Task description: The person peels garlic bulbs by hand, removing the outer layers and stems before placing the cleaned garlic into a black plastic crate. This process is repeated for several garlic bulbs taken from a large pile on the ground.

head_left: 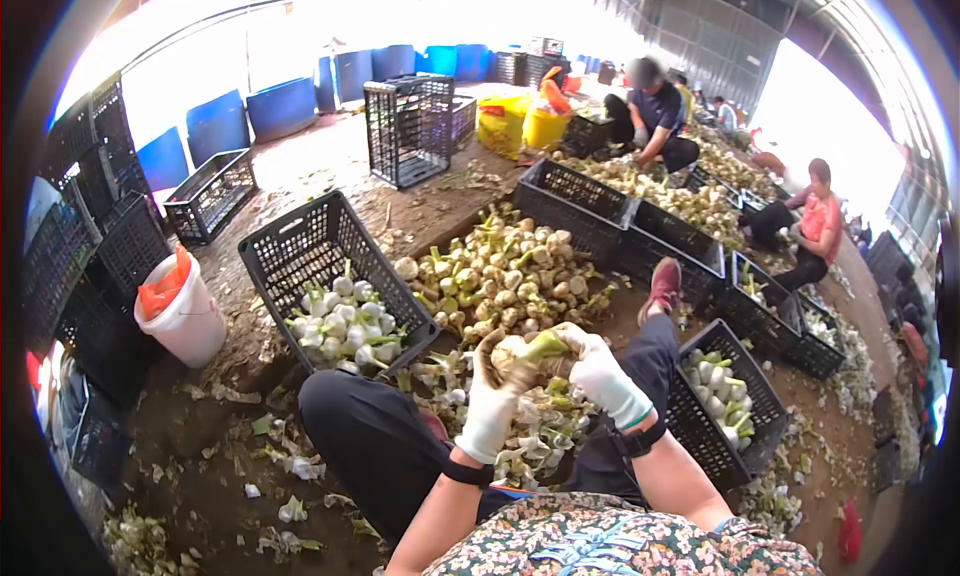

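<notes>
Between my knees I hold a garlic bulb [517, 353] with a short green stem. My left hand [489, 391], in a white glove with dirty fingers, is closed around the bulb's side. My right hand [598, 368], also gloved, is closed at the stem end. Motion blurs the lower edge of the bulb, and some fingertips are hidden. Just beyond my hands lies a heap of untrimmed garlic [510, 273]. Peeled skins and stem scraps [540, 426] cover the ground beneath them. A tilted black crate [283, 244] at front left contains clean white bulbs [350, 323].
Another black crate [775, 401] with white bulbs stands by my right leg. More crates [665, 246] line the far right side of the heap. At left are a white bucket [195, 326] and stacked crates [80, 226]. Co-workers [660, 121] sit beyond, near yellow buckets [543, 128].
</notes>
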`<state>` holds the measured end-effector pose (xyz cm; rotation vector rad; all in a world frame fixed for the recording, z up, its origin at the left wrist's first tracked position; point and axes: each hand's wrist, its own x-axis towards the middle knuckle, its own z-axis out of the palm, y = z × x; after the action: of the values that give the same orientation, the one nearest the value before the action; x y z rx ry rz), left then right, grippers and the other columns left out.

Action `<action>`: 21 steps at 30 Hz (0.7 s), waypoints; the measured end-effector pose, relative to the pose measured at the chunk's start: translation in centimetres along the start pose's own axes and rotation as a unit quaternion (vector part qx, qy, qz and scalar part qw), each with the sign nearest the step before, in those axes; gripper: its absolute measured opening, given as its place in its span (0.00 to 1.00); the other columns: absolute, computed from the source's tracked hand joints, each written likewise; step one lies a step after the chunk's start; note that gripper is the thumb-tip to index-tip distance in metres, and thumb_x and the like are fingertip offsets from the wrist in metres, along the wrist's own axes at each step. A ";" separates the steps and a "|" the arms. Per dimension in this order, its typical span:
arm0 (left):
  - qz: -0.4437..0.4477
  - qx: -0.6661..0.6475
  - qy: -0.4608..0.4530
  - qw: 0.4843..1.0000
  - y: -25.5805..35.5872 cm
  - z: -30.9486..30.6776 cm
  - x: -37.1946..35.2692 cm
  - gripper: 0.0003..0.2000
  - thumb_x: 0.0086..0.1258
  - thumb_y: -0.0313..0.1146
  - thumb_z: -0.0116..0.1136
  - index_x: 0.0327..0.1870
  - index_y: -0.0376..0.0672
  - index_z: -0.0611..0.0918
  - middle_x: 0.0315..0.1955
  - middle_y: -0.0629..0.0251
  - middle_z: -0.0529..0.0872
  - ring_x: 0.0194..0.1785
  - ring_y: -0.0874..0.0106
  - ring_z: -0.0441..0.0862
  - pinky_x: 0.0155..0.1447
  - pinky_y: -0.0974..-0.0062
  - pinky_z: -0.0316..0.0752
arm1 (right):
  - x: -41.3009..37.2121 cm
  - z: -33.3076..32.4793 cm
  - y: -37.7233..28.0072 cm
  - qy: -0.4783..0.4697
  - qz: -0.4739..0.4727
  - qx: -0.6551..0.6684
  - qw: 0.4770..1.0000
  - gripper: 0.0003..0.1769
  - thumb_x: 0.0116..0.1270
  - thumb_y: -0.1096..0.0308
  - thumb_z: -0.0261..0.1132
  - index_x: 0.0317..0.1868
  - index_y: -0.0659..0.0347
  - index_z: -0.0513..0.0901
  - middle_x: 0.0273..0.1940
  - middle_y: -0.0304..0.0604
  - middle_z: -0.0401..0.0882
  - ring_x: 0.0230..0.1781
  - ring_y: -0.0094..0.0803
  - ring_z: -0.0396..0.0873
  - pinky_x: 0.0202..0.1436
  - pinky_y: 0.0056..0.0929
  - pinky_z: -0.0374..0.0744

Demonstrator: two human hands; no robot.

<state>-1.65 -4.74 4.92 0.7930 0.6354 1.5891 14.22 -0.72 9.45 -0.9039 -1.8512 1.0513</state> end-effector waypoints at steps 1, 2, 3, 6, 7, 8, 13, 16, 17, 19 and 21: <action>0.046 0.029 -0.048 0.997 -0.6 -0.2 0.2 0.31 0.69 0.23 0.63 0.71 0.43 0.62 0.57 0.60 0.78 0.57 0.68 0.80 0.59 0.72 0.80 | -0.1 0.2 0.0 0.004 0.032 0.018 0.999 0.19 0.57 0.86 0.67 0.50 0.63 0.84 0.48 0.38 0.81 0.48 0.27 0.79 0.55 0.26 0.76; 0.015 0.036 -0.034 0.999 -0.9 -0.4 0.5 0.31 0.69 0.24 0.63 0.71 0.42 0.63 0.57 0.60 0.78 0.56 0.68 0.81 0.59 0.72 0.80 | -0.1 0.5 0.5 0.014 0.054 0.156 0.986 0.21 0.54 0.89 0.63 0.49 0.65 0.85 0.47 0.38 0.81 0.49 0.26 0.79 0.56 0.25 0.76; -0.015 0.042 -0.021 0.999 -1.2 -0.7 0.9 0.30 0.69 0.24 0.63 0.71 0.42 0.63 0.57 0.60 0.78 0.56 0.68 0.81 0.59 0.72 0.80 | -0.2 0.3 3.1 0.047 0.066 0.147 0.986 0.25 0.51 0.92 0.55 0.49 0.66 0.84 0.44 0.38 0.84 0.47 0.25 0.81 0.54 0.24 0.78; -0.103 0.033 0.026 0.994 -2.0 -0.8 1.4 0.29 0.68 0.22 0.63 0.69 0.40 0.66 0.53 0.61 0.81 0.51 0.73 0.82 0.56 0.76 0.80 | -0.4 -0.8 4.2 0.056 0.207 0.289 0.933 0.22 0.55 0.92 0.52 0.48 0.71 0.83 0.44 0.41 0.85 0.48 0.27 0.82 0.58 0.26 0.79; -0.090 0.099 0.028 0.991 -2.5 -0.2 1.5 0.30 0.67 0.22 0.64 0.69 0.40 0.66 0.53 0.61 0.81 0.51 0.73 0.82 0.55 0.76 0.80 | -0.7 -0.7 5.9 0.053 0.178 0.208 0.960 0.22 0.55 0.92 0.52 0.48 0.71 0.83 0.44 0.41 0.85 0.49 0.26 0.82 0.58 0.26 0.79; -0.048 0.137 0.024 0.989 -3.6 -0.2 1.9 0.31 0.63 0.20 0.67 0.68 0.40 0.68 0.53 0.61 0.81 0.52 0.73 0.82 0.54 0.77 0.80 | -1.0 -0.7 7.6 0.048 0.150 0.126 0.980 0.22 0.55 0.92 0.52 0.48 0.70 0.83 0.44 0.41 0.85 0.49 0.26 0.82 0.58 0.26 0.79; -0.113 0.012 -0.017 0.993 -4.3 -1.5 2.4 0.36 0.58 0.19 0.71 0.69 0.39 0.68 0.56 0.62 0.80 0.56 0.71 0.81 0.59 0.75 0.79 | -1.8 -1.9 15.3 0.296 0.294 0.554 0.721 0.15 0.66 0.78 0.50 0.45 0.67 0.84 0.37 0.47 0.85 0.38 0.35 0.83 0.44 0.34 0.83; -0.104 -0.022 -0.030 0.994 -4.4 -2.7 2.4 0.44 0.53 0.21 0.75 0.73 0.41 0.64 0.63 0.63 0.74 0.62 0.69 0.77 0.63 0.72 0.78 | -3.0 -4.5 18.7 -0.048 0.342 0.041 0.938 0.14 0.67 0.70 0.62 0.51 0.63 0.85 0.43 0.48 0.87 0.42 0.33 0.83 0.47 0.31 0.80; -0.104 -0.022 -0.027 0.994 -4.3 -2.9 2.6 0.44 0.53 0.21 0.75 0.73 0.41 0.64 0.63 0.63 0.74 0.62 0.69 0.77 0.63 0.72 0.78 | -2.5 -3.8 14.0 -0.132 0.295 -0.122 0.938 0.19 0.64 0.64 0.68 0.55 0.60 0.84 0.45 0.49 0.86 0.44 0.35 0.83 0.50 0.32 0.78; -0.087 0.113 -0.016 0.990 -4.3 -3.2 2.3 0.43 0.54 0.16 0.72 0.73 0.42 0.63 0.63 0.63 0.73 0.63 0.71 0.75 0.63 0.72 0.77 | -2.8 -2.0 13.5 0.003 0.115 -0.297 0.948 0.24 0.62 0.61 0.70 0.57 0.60 0.82 0.48 0.49 0.84 0.47 0.39 0.82 0.54 0.35 0.78; -0.092 0.145 -0.024 0.985 -4.9 -4.0 2.1 0.42 0.55 0.17 0.70 0.73 0.40 0.63 0.63 0.63 0.73 0.63 0.72 0.74 0.65 0.73 0.75 | -0.6 -1.2 8.9 -0.006 0.114 -0.063 0.991 0.22 0.62 0.64 0.68 0.56 0.64 0.82 0.46 0.51 0.82 0.49 0.46 0.80 0.55 0.36 0.78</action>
<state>-1.91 -1.78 -1.05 0.9543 0.8922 1.3225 17.19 2.68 1.71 -1.2099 -1.8735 1.0866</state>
